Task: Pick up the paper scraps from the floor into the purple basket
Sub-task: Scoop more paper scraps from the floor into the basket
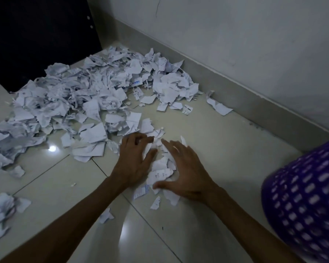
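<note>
- Two bare hands work low over a small cluster of paper scraps [160, 168] on the tiled floor [217, 149].
- Left hand [134, 158]: palm down, fingers bent and loosely spread, fingertips touching the left edge of the cluster; no scrap is clearly gripped.
- Right hand [184, 171]: palm down, fingers straight and spread, thumb stretched towards the left hand along the near side of the cluster; it cups the scraps from the right without closing on them.
- Cluster lies between the two hands, with a few loose scraps just beside the right thumb on the near side.
- Main heap of torn paper [80, 103] covers the floor beyond and to the left of the hands, reaching the dark cabinet [36, 35] and the wall skirting [235, 95].
- Further scraps [0, 211] lie at the left edge.
- Purple basket [304, 202], perforated and blurred, stands at the right edge, near the right forearm; its contents cannot be seen.
</note>
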